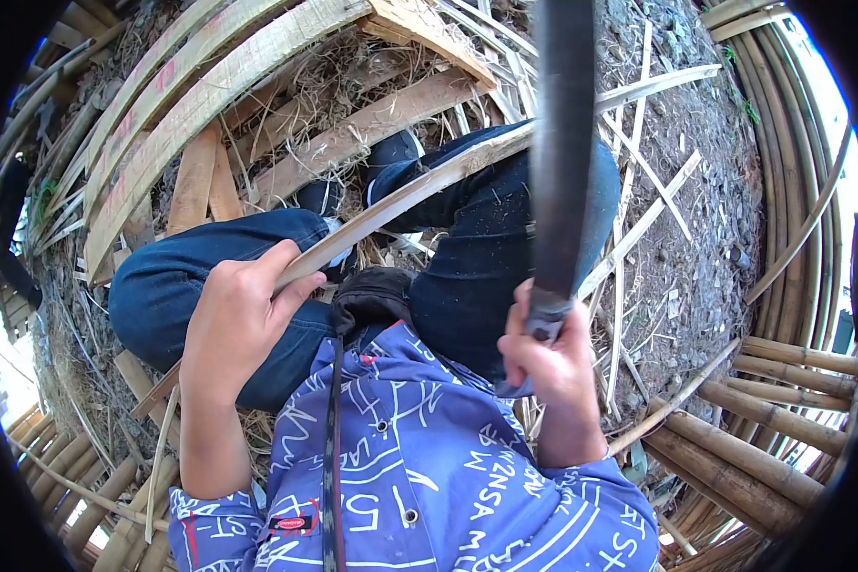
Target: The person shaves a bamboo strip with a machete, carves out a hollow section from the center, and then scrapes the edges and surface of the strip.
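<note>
A long split bamboo strip [400,203] runs slantwise across my lap, from under my left forearm up over my raised knee. My left hand [246,300] is closed round its lower part, thumb along the near edge. In my right hand [548,345] is the handle of a machete [564,143], fingers wrapped round it. The broad dark blade points up and away, passing in front of the strip's far end and my knee, with some blur along its edge. A small black pouch [377,294] on a cord hangs at my waist.
Curved pale wooden planks [229,88] lie at the upper left, beside short boards [372,131] and shavings. Thin bamboo slats [643,224] are scattered over the dirt ground [701,219] at right. Bamboo pole stacks [786,181] line the right side, with more poles [734,458] at lower right.
</note>
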The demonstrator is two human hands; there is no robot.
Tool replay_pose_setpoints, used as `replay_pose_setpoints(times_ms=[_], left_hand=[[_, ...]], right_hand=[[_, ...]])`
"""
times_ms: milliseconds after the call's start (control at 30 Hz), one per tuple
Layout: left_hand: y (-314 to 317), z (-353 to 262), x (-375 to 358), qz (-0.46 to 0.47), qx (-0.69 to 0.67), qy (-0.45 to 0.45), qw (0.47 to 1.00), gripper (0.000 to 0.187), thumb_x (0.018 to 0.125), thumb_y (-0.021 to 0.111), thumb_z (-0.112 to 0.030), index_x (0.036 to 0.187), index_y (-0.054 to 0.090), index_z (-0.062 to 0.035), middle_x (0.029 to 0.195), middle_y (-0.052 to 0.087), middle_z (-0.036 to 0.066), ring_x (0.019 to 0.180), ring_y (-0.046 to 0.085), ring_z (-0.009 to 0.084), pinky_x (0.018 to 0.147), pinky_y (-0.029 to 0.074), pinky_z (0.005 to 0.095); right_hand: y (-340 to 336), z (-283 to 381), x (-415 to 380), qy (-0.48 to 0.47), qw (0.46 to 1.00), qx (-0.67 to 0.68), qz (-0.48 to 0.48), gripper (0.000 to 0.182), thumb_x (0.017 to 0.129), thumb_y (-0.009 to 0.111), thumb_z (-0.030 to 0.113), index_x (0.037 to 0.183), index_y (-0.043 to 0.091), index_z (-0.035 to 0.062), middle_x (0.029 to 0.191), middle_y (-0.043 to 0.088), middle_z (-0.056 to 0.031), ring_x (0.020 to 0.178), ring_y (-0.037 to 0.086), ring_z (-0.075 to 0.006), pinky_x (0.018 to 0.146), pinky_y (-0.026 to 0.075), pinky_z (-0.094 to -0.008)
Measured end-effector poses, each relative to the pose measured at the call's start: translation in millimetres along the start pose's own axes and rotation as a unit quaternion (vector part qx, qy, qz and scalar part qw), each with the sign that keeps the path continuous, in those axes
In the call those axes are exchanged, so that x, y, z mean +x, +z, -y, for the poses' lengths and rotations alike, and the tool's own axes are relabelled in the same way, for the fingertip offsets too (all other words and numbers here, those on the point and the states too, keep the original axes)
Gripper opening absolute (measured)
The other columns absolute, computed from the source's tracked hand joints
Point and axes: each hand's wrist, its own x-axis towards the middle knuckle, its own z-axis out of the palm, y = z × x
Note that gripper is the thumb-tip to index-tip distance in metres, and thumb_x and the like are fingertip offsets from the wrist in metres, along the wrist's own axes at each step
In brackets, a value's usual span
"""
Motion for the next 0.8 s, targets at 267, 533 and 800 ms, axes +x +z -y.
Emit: replay_pose_setpoints(times_ms=[267, 533, 800], left_hand=[[-8.6, -2.8, 5.6, 0.045, -0.018, -0.006, 0.999, 0.028, 0.082, 0.069, -0.022, 0.078, 0.057, 0.0026, 0.062, 0.051, 0.023, 0.058, 0.051, 0.0409, 0.05, 0.037, 0.0398], [-11.0, -13.8, 23.4, 0.204, -0.144, -0.134, 0.959, 0.036, 0.077, 0.074, -0.03, 0.08, 0.063, 0.0046, 0.056, 0.055, 0.015, 0.051, 0.057, 0.026, 0.054, 0.045, 0.0316], [-6.6, -25.7, 43.3, 0.126, 0.041, 0.059, 0.989, 0.049, 0.071, 0.065, -0.012, 0.114, 0.044, 0.0005, 0.068, 0.057, 0.025, 0.067, 0.062, 0.0361, 0.061, 0.046, 0.0428]], right_hand=[[-5.3, 16.4, 4.5, -0.011, 0.987, 0.159, 0.007, 0.027, 0.067, 0.055, -0.01, 0.088, 0.046, 0.0027, 0.056, 0.05, -0.0047, 0.038, 0.047, -0.0108, 0.036, 0.035, -0.0233], [-11.3, 18.0, -0.1, -0.065, 0.997, -0.024, -0.04, 0.027, 0.07, 0.059, -0.009, 0.094, 0.05, -0.0003, 0.06, 0.054, 0.0, 0.043, 0.05, -0.007, 0.04, 0.037, -0.0213], [-43.1, 25.4, -3.0, -0.157, 0.976, 0.085, -0.123, 0.024, 0.069, 0.056, -0.009, 0.088, 0.047, 0.0011, 0.058, 0.052, -0.004, 0.038, 0.048, -0.0098, 0.037, 0.035, -0.0223]])
